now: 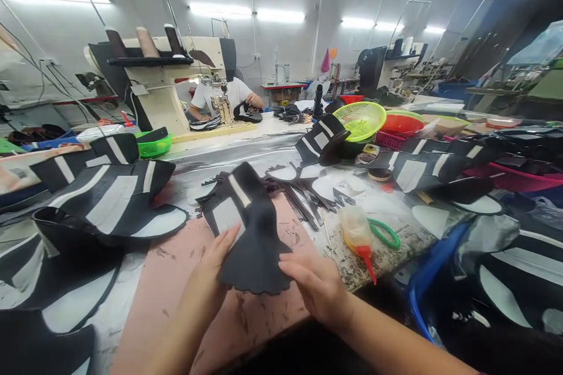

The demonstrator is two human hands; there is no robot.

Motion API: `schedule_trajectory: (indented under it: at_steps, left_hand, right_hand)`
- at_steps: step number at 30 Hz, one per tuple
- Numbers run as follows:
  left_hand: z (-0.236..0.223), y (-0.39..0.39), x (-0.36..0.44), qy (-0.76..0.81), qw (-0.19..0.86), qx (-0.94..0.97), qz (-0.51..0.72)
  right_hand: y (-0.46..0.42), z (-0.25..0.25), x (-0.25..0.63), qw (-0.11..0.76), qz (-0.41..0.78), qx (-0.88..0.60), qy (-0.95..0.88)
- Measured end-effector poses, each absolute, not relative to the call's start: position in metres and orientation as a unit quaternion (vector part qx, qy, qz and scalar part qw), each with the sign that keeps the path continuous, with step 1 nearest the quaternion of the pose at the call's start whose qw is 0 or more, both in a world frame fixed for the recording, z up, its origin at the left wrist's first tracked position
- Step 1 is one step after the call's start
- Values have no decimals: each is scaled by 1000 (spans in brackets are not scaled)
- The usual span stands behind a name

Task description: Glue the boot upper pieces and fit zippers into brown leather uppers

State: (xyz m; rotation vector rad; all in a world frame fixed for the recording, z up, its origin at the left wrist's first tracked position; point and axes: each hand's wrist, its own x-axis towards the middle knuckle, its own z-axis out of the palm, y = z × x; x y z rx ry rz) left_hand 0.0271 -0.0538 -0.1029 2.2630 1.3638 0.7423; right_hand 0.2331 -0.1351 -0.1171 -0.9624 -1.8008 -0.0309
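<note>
Between both hands I hold a black boot upper with a wavy lower edge and pale strips on its upper part. My left hand grips its left side, fingers partly behind the piece. My right hand pinches the lower right corner, thumb and fingers closed on it. Beneath the piece lies a pink board with dark smears. Just behind it are several narrow black strips. To the right of my right hand rests a glue bottle with a red nozzle, beside a green ring.
Stacked boot uppers crowd the left side, and more uppers lie at the right. A blue bin with black pieces stands at lower right. Yellow-green baskets sit at the back. Across the table a person works at a sewing machine.
</note>
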Motion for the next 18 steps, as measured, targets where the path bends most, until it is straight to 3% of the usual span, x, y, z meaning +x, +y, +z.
schedule_trajectory:
  at_steps: [4,9,12,14,18]
  left_hand:
    - [-73,-39,10,435,73,851,286]
    - [-55,-22,-23,267,-154,920,244]
    - [-78,-30,-29,235,-119,957,119]
    - [-101,-45,-26,264,-53,963,25]
    - [-138,-76,-15,321,-8,947,-4]
  right_hand:
    - [-124,-109,229,554,61,-423,-714]
    - [-122,-115,219,453,64,-411,-788]
    - [-111,-110,225,309,178,-408,-840]
    - [-87,-102,241,259,254,-467,-807]
    - [-4,-94,289,324,210,-645,-660]
